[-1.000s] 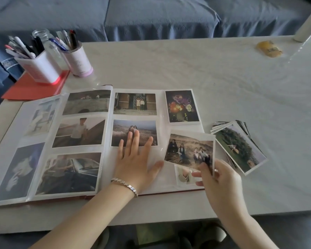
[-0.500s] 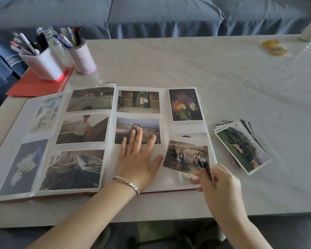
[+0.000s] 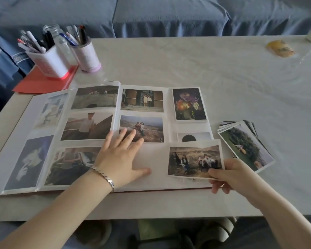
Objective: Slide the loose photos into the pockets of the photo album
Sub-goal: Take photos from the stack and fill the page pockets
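The photo album (image 3: pixel 154 184) lies open on the table, most pockets filled. My left hand (image 3: pixel 120 157) rests flat with spread fingers on the right page, beside an empty pocket at the bottom. My right hand (image 3: pixel 228 175) pinches the lower right corner of a loose landscape photo (image 3: pixel 192 159) of several people on a dry hillside. That photo lies over the page's lower right pocket and covers most of a photo there. A stack of loose photos (image 3: pixel 244 144) sits on the table just right of the album.
Two pen holders (image 3: pixel 48 60) (image 3: pixel 86 54) and a glass jar (image 3: pixel 59 38) stand at the back left on a red folder (image 3: pixel 41 83). A yellow object (image 3: pixel 280 48) lies at the far right. A blue sofa (image 3: pixel 169 13) runs behind the table.
My right hand has drawn the hillside photo down and to the right, levelling it. My left hand slid slightly left and lower, baring more of the empty pocket.
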`<state>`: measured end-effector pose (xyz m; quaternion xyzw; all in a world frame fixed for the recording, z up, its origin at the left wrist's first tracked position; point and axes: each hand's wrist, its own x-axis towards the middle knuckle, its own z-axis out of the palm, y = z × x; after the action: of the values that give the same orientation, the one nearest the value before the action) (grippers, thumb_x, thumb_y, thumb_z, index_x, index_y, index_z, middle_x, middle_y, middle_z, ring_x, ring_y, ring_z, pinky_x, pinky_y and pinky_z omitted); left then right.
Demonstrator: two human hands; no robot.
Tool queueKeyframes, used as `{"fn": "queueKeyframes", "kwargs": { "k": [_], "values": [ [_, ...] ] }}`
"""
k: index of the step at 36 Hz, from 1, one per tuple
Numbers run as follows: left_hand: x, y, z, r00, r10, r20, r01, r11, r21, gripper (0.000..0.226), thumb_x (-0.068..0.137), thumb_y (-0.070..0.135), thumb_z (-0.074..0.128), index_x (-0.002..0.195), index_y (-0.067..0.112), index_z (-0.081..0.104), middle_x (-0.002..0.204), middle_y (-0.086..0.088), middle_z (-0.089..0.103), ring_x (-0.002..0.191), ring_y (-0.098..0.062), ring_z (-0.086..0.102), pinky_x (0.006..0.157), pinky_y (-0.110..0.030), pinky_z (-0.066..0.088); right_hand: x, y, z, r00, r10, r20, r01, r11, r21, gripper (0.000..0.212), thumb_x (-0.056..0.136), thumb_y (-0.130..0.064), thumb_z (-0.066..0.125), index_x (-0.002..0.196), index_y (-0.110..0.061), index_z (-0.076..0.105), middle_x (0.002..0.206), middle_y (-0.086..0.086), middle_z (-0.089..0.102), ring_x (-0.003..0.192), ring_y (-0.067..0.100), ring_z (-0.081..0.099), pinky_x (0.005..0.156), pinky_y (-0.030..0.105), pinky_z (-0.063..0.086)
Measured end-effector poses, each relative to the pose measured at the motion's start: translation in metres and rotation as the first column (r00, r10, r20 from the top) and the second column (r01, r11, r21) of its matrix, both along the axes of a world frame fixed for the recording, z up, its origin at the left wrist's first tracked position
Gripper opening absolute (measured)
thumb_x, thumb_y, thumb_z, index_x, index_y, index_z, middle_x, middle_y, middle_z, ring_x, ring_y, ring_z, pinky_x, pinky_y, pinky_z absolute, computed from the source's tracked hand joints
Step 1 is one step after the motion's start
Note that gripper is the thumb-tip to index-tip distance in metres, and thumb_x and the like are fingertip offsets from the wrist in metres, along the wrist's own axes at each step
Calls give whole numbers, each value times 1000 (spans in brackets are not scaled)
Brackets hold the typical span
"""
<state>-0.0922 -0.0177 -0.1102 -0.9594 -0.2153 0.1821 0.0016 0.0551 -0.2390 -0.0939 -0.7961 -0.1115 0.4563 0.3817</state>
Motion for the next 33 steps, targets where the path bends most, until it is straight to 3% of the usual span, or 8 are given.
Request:
{"fn": "queueKeyframes", "kwargs": {
  "k": [4,7,12,15,19,25,29,33],
  "values": [
    [-17,12,-4,991,-23,132,26,999,-25,103,54,81,-2,148,39,7,156,12,-8,141,-9,-18,112,-37,-17,3,3,-1,996,77,-35,-79,995,-54,18,91,-1,54,74,0,59,49,2,62,38,7,55,37,14,35],
    [-24,16,-7,970,-21,242,40,997,-73,88,68,74,8,144,36,29,155,9,14,140,-7,-4,111,-34,-12,5,1,-1,992,109,-58,-113,990,-80,19,91,-3,54,73,-2,59,49,1,62,38,7,54,38,14,35],
    [-26,20,-16,931,19,365,22,994,-108,58,87,50,26,127,23,58,143,-3,45,138,-23,28,110,-36,6,7,0,0,985,151,-85,-159,983,-96,10,90,-3,56,81,0,60,59,4,65,48,13,60,41,17,37],
    [-23,18,-14,888,133,440,-82,987,-135,54,89,41,22,128,24,56,147,1,38,143,-23,19,114,-42,4,6,9,0,973,199,-113,-209,975,-76,8,90,-6,57,86,0,62,60,3,66,49,10,60,43,16,38],
    [-22,20,-14,888,191,418,-142,979,-145,55,90,30,17,138,32,43,153,11,23,145,-15,0,114,-37,-7,-1,26,1,938,324,-121,-332,942,-50,6,89,-11,60,90,-6,62,59,-4,68,48,1,59,45,13,39],
    [-22,19,-8,909,205,363,-160,976,-149,46,100,20,29,142,37,32,155,15,13,145,-13,-7,114,-35,-9,-7,48,-2,896,429,-116,-439,896,-74,12,88,-21,63,96,-12,62,73,1,69,59,11,65,47,17,45],
    [-23,19,-8,896,216,388,-164,973,-164,46,99,17,30,141,35,36,154,14,16,145,-13,-5,114,-35,-8,4,46,-2,954,255,157,-231,961,-153,14,90,-32,57,86,-20,62,77,2,70,54,12,62,54,24,53],
    [-23,19,-10,882,233,410,-171,968,-182,46,99,15,31,139,34,40,154,14,19,145,-13,-3,115,-35,-7,11,38,-11,972,26,235,-22,1000,-22,14,91,-8,57,100,-7,67,76,8,72,59,17,63,51,21,52]
  ]
}}
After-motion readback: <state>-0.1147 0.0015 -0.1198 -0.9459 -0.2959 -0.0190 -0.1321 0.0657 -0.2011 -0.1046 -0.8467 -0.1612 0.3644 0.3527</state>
